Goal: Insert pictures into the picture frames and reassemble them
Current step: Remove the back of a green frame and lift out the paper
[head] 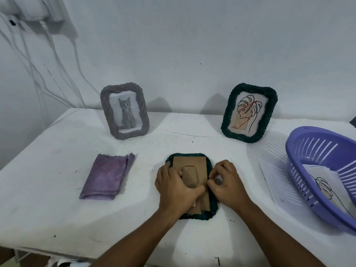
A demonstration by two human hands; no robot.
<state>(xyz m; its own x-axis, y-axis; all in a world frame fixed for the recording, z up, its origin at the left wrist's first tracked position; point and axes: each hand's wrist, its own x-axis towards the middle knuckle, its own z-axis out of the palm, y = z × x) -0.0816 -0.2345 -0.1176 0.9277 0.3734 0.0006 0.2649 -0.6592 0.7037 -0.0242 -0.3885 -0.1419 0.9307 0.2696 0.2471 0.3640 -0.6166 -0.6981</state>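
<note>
A dark green woven picture frame (210, 214) lies face down at the table's front middle, its brown cardboard back (189, 160) with a stand flap facing up. My left hand (175, 187) presses flat on the back's left and lower part, fingers by the flap. At the frame's right edge my right hand (225, 182) pinches with its fingertips. A grey woven frame (124, 110) with a cat picture stands at the back left. Another green frame (249, 112) with a leaf line drawing stands at the back right.
A folded purple cloth (107, 177) lies left of the frame. On the right a purple slotted plastic basket (316, 151) holds paper pictures (323, 182). White cables (48, 60) hang down the wall at the left. The table's front edge (57, 254) is close to me.
</note>
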